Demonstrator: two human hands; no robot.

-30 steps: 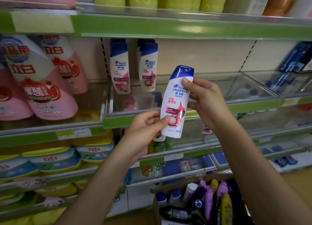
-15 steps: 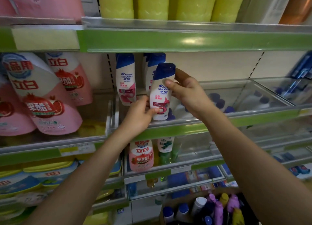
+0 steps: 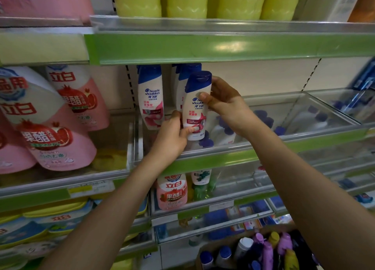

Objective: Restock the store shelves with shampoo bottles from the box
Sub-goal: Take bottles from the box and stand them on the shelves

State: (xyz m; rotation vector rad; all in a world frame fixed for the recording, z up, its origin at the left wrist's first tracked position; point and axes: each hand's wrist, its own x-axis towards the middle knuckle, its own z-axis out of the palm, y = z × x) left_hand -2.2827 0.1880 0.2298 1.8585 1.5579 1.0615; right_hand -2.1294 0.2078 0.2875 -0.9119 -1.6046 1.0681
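Both hands hold one upright white shampoo bottle [image 3: 196, 105] over the shelf [image 3: 263, 148], the left grip [image 3: 172, 135] pinching its base, the right grip [image 3: 225, 105] wrapped around its upper body, just beside two matching bottles [image 3: 150, 97].

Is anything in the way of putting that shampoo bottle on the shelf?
Nothing visible blocks it. The shampoo bottle, held by both hands, is over the shelf's clear front rail; two matching bottles stand just behind and left.
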